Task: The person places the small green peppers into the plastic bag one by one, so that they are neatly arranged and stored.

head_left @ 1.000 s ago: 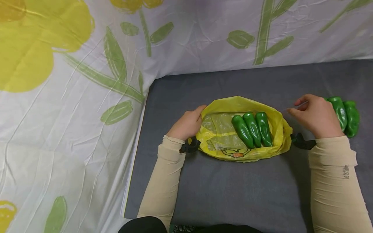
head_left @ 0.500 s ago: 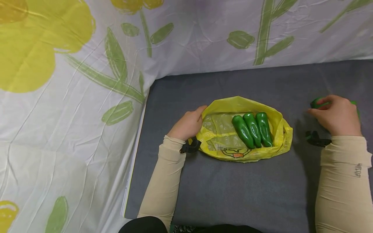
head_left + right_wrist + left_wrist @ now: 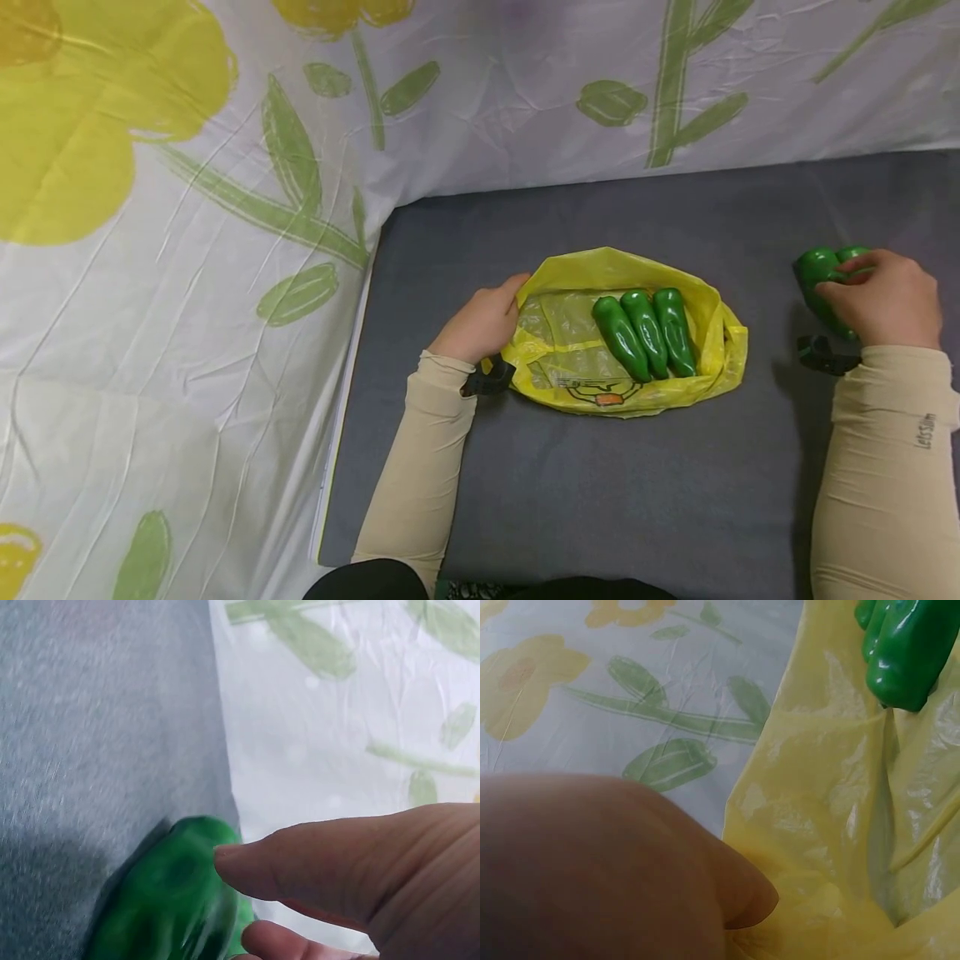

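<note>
My left hand [image 3: 480,321] pinches the left rim of a yellow plastic bag [image 3: 577,267], whose mouth is spread wide. In the left wrist view the thumb presses on the yellow film; the other fingers are hidden. Several green peppers [image 3: 648,333] lie side by side in the bag's right half. Over on the right, my right hand [image 3: 888,300] is above more green peppers [image 3: 816,271] on the table. In the right wrist view a gap shows between thumb and fingers, and the thumb tip overlaps a green pepper [image 3: 180,877]; whether it touches is unclear. The hand covers part of these peppers.
A dark grey table [image 3: 600,492] lies beneath everything. White cloth [image 3: 495,125] with a flower print stands along the back and the left side. Beige sleeves [image 3: 420,467] cover both forearms, and a black strap [image 3: 491,377] sits at the left wrist.
My right hand has moved rightward from beside the bag to the peppers on the table, uncovering the leftmost ones. The left hand and the bag have stayed in place.
</note>
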